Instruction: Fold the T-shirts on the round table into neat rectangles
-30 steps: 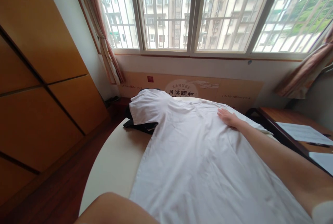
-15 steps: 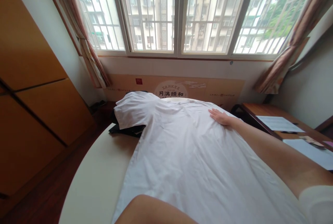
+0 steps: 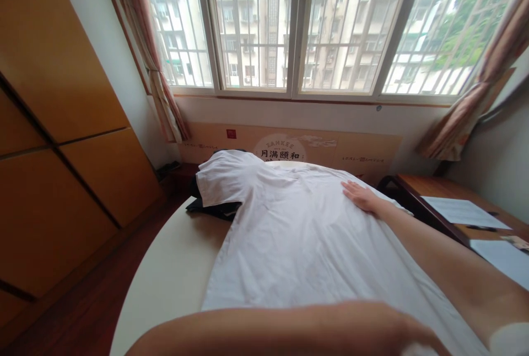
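Observation:
A white short-sleeved shirt (image 3: 297,240) lies spread flat on a round cream-coloured surface (image 3: 165,273), its collar end hidden from this angle. My right hand (image 3: 360,197) rests palm down on the shirt's far right side, holding no cloth. Along the bottom of the view, my left hand (image 3: 397,334) hangs over or rests on the shirt's near part, its fingers cut off by the frame edge. A dark folded cloth (image 3: 212,208) sticks out from under the shirt's left sleeve (image 3: 225,177).
Wooden wardrobe doors (image 3: 61,152) fill the left side, above a dark wooden floor (image 3: 95,273). To the right stands a wooden desk (image 3: 433,188) bearing papers (image 3: 463,212) and a pen (image 3: 481,228). A printed board (image 3: 281,149) and barred window (image 3: 289,31) lie beyond.
My left forearm has swung rightward across the bottom of the view, bringing the hand in over the shirt. My right hand stays on the shirt, and the view has shifted slightly.

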`<state>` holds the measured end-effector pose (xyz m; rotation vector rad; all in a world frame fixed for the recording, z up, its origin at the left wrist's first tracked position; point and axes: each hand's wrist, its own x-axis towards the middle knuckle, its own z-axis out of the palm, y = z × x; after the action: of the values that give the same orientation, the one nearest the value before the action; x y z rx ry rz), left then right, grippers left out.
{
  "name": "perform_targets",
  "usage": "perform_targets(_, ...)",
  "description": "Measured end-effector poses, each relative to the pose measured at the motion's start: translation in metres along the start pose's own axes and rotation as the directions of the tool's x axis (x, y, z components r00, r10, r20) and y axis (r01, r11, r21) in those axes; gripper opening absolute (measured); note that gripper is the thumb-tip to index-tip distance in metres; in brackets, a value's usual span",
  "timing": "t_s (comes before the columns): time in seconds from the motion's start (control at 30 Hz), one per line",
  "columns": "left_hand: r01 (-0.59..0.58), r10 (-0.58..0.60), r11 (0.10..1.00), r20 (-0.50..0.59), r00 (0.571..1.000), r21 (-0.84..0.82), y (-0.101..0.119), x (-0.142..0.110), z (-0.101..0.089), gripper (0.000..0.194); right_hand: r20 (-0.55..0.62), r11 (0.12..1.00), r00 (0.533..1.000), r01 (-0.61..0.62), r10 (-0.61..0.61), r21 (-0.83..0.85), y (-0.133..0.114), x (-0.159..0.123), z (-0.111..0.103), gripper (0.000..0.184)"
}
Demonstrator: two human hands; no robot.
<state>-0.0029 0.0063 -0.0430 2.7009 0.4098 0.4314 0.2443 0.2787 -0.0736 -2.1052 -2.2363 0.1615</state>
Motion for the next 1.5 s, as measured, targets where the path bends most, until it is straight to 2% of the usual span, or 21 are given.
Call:
perform_targets(0.07,0.184,-0.176,0.979,-0.096,0.980,0.085,-0.051,-0.011,-0.052,0.039,-0.001,1.000,1.000,-0.028,0.028,0.003,-0.011,0.004,0.000,0.061)
perform_targets(0.13,0.366,-0.334,0.918,-0.200,0.921,0.151,-0.105,-0.020,-0.109,0.047,-0.011,0.999,0.999,-0.046,0.046,0.011,-0.029,0.011,0.001,0.062)
perform_targets(0.2,0.621,-0.534,0.698,-0.318,0.783,0.357,-0.154,-0.031,-0.163,0.052,-0.022,0.999,0.999,-0.022,0.023,0.025,-0.052,0.017,0.003,0.064)
perform_targets(0.27,0.767,-0.666,0.448,-0.401,0.629,0.460,-0.194,-0.045,-0.209,0.059,-0.018,0.999,1.000,0.024,-0.023,0.040,-0.074,0.020,0.007,0.064)
perform_targets(0.3,0.821,-0.736,0.333,-0.416,0.534,0.464,-0.210,-0.054,-0.227,0.060,-0.011,0.998,0.999,0.043,-0.043,0.046,-0.083,0.021,0.010,0.064)
perform_targets(0.33,0.846,-0.768,0.281,-0.422,0.482,0.454,-0.224,-0.064,-0.242,0.059,-0.004,0.997,0.998,0.055,-0.055,0.049,-0.089,0.020,0.012,0.063)
perform_targets(0.37,0.856,-0.789,0.257,-0.413,0.454,0.449,-0.235,-0.075,-0.253,0.058,0.001,0.997,0.998,0.061,-0.061,0.051,-0.093,0.019,0.013,0.063)
perform_targets(0.43,0.849,-0.812,0.276,-0.363,0.457,0.451,-0.251,-0.096,-0.263,0.061,0.001,0.997,0.998,0.060,-0.061,0.055,-0.093,0.017,0.015,0.065)
perform_targets(0.5,0.837,-0.812,0.298,-0.340,0.475,0.458,-0.259,-0.113,-0.263,0.065,-0.004,0.998,0.999,0.037,-0.036,0.060,-0.085,0.014,0.014,0.065)
perform_targets(0.57,0.841,-0.805,0.284,-0.361,0.470,0.461,-0.259,-0.122,-0.256,0.076,-0.011,0.998,1.000,-0.009,0.010,0.063,-0.072,0.012,0.011,0.065)
perform_targets(0.63,0.851,-0.804,0.254,-0.389,0.450,0.460,-0.253,-0.121,-0.247,0.086,-0.020,0.996,0.997,-0.067,0.069,0.063,-0.056,0.009,0.007,0.065)
perform_targets(0.7,0.853,-0.790,0.240,-0.417,0.449,0.463,-0.243,-0.111,-0.237,0.084,-0.030,0.991,0.993,-0.116,0.118,0.062,-0.044,0.005,0.004,0.066)
perform_targets(0.73,0.843,-0.773,0.253,-0.424,0.471,0.475,-0.237,-0.103,-0.230,0.079,-0.033,0.989,0.990,-0.132,0.134,0.062,-0.039,0.004,0.004,0.066)
perform_targets(0.8,0.801,-0.727,0.307,-0.417,0.546,0.513,-0.228,-0.085,-0.215,0.070,-0.036,0.987,0.987,-0.152,0.154,0.060,-0.035,0.003,0.003,0.067)
perform_targets(0.9,0.710,-0.675,0.463,-0.308,0.670,0.530,-0.223,-0.057,-0.185,0.064,-0.036,0.985,0.986,-0.162,0.164,0.057,-0.036,0.004,0.004,0.066)
perform_targets(0.97,0.686,-0.689,0.554,-0.202,0.696,0.472,-0.227,-0.044,-0.165,0.064,-0.038,0.985,0.986,-0.162,0.164,0.056,-0.037,0.005,0.005,0.065)
perform_targets(1.07,0.723,-0.742,0.574,-0.128,0.658,0.385,-0.239,-0.036,-0.145,0.066,-0.041,0.987,0.987,-0.152,0.155,0.055,-0.036,0.004,0.005,0.064)
perform_targets(1.2,0.796,-0.783,0.486,-0.226,0.580,0.360,-0.248,-0.029,-0.140,0.074,-0.056,0.989,0.989,-0.135,0.138,0.061,-0.042,0.005,0.002,0.067)
perform_targets(1.27,0.815,-0.802,0.459,-0.229,0.551,0.353,-0.252,-0.023,-0.143,0.071,-0.074,0.993,0.992,-0.097,0.102,0.069,-0.057,0.010,0.002,0.070)
perform_targets(1.4,0.825,-0.815,0.459,-0.212,0.538,0.331,-0.269,-0.011,-0.146,0.066,-0.038,0.995,0.999,0.026,-0.023,0.095,-0.102,0.031,0.006,0.065)
perform_targets(1.5,0.839,-0.822,0.439,-0.234,0.520,0.321,-0.287,-0.009,-0.145,0.065,-0.002,0.993,0.999,0.036,-0.036,0.114,-0.131,0.047,0.010,0.067)
